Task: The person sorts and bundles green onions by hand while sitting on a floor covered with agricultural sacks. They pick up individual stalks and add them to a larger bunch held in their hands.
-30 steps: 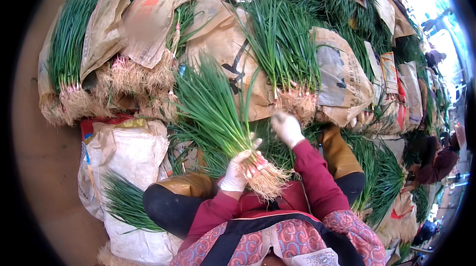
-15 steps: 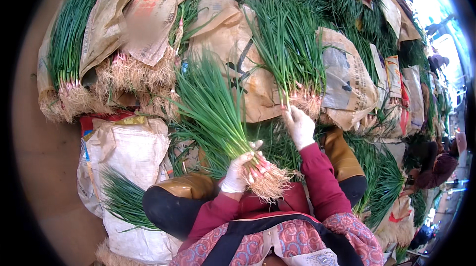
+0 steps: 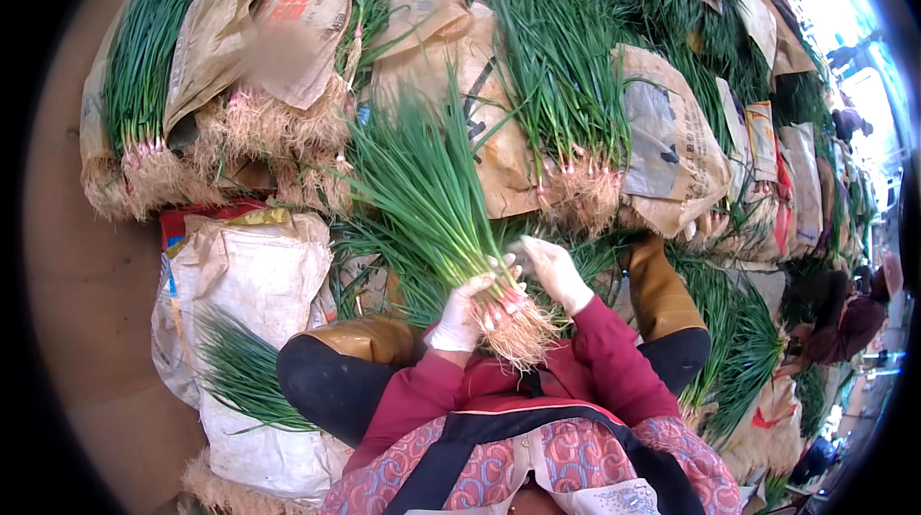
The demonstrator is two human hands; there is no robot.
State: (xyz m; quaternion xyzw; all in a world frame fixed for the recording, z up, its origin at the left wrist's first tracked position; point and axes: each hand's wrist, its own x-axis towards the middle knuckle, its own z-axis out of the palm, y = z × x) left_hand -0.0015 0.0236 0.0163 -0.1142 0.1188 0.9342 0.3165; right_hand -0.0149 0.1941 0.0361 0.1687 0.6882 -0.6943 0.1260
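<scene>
Spring onions [image 3: 149, 55] stand packed in a row at far left, all their roots turned toward the person; a brown sack [image 3: 216, 35] draped beside them probably shades the next ones. Below, a white woven sack [image 3: 251, 270] lies spread out with a loose leafy clump [image 3: 245, 371] on it, seemingly to keep the leaves clean. Near the middle, the gloved left hand [image 3: 464, 312] curls its fingers closed around the held bunch [image 3: 432, 198], low on the stems just above the pink bases [image 3: 501, 304]. That grip appears to gather the bases firmly while the leaves fan up and leftward and the root mass [image 3: 521, 335] hangs free toward the body. Just right of the stems, the gloved right hand [image 3: 554, 272] is half open, fingers bent inward; their tips blur, so I cannot tell whether they pinch a stalk. Farther up, an uncovered row [image 3: 566, 83] of the same plants lies near that hand, roots facing it, presumably for easy reach. A brown rubber boot [image 3: 662, 294] is set wide on the right, apparently leaving room for the bunch.
</scene>
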